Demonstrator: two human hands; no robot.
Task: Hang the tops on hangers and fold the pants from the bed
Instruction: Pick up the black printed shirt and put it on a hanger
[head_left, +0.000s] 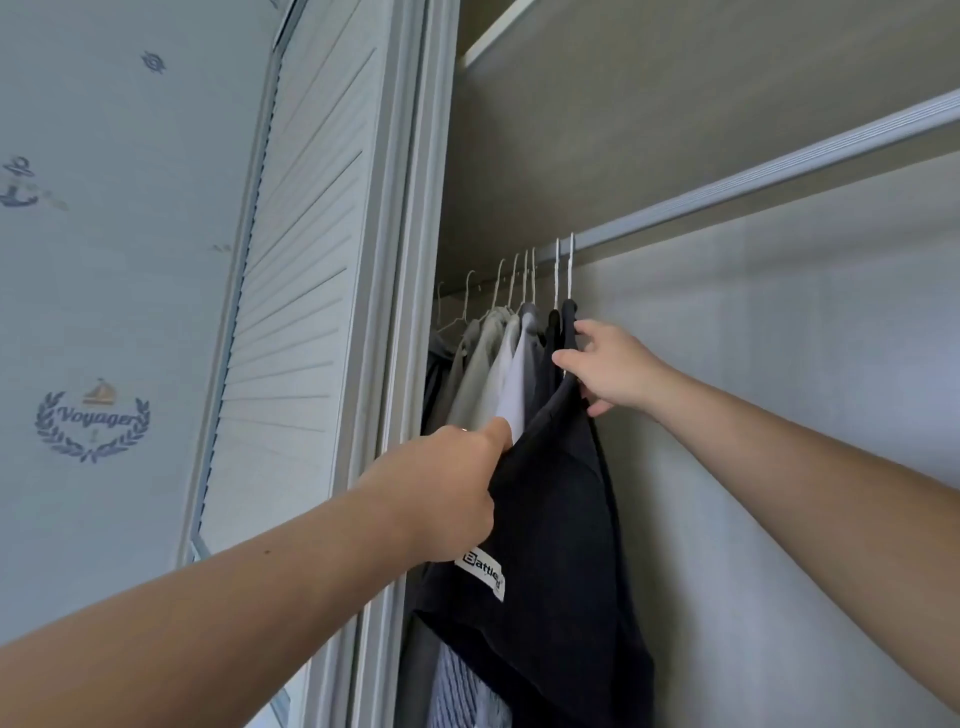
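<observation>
Mostly inside black top (556, 519), its hanger (570, 270)

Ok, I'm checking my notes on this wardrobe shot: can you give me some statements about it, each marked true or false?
1. The hanger of the dark top is hooked on the rail. True.
2. The left hand holds nothing. False: it grips the dark top's front edge.
3. The right hand holds the dark top near its shoulder. True.
4. The dark top hangs leftmost in the row. False: it is the rightmost garment.
5. Its label is red. False: it is white with dark lettering.
</observation>
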